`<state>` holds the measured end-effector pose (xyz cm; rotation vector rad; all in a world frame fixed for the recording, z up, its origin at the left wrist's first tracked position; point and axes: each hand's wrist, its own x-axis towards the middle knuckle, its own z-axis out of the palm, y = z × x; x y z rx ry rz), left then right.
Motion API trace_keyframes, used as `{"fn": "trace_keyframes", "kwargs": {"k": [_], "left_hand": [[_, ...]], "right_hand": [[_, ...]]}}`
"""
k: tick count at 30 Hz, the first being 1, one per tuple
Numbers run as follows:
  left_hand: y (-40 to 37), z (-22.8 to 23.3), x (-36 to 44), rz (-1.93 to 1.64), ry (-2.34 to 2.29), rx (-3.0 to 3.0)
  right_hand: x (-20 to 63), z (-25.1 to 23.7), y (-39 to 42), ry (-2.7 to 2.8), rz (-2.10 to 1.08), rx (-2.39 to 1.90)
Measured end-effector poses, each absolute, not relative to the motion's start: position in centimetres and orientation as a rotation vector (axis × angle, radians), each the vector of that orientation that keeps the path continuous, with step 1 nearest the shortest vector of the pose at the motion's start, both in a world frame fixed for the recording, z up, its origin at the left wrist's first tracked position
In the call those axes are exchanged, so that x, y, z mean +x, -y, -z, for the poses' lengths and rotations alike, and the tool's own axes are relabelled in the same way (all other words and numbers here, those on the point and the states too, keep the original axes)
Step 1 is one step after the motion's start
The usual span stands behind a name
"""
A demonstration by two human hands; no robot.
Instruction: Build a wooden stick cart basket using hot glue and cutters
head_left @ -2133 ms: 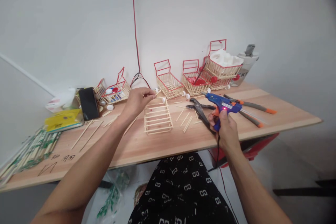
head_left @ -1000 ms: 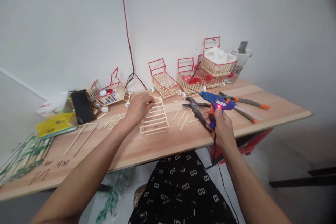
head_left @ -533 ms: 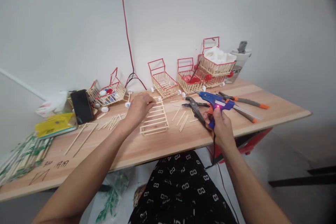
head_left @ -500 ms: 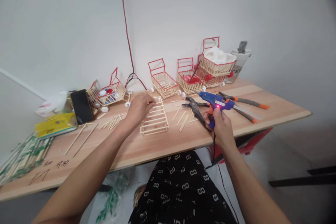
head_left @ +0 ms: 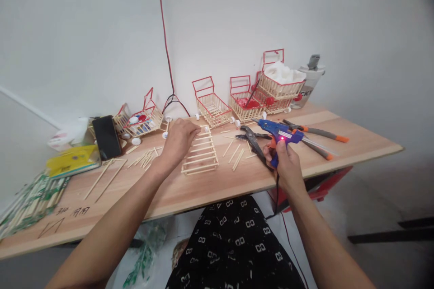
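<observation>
A blue glue gun point(head_left: 280, 132) is gripped in the right hand point(head_left: 286, 160) over the desk point(head_left: 359, 144), where an open stick frame point(head_left: 200, 160) is set beside loose sticks point(head_left: 238, 160). At its far left corner, the left hand point(head_left: 179, 141) is pinched together, its hold hidden; gluing seems under way, steadiness called for. Beyond, red-trimmed stick carts point(head_left: 214, 111) are lined up.

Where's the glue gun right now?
In the head view, the blue glue gun is right of centre, in the right hand, with dark pliers just left of it.
</observation>
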<state>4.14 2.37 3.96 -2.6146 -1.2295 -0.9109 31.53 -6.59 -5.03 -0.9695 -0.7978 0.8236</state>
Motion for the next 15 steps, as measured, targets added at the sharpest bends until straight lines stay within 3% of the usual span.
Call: {"fn": "trace_keyframes", "kwargs": {"k": [8,15], "left_hand": [[0.2,-6.7,0.5,1.184,1.412,-2.337],[3.8,-3.7,0.4,1.129,1.275,-2.338]], "right_hand": [[31.3,4.7,6.8,0.799,-0.802,-0.991],[31.3,4.9,7.1,0.836,-0.785,-1.01]]}}
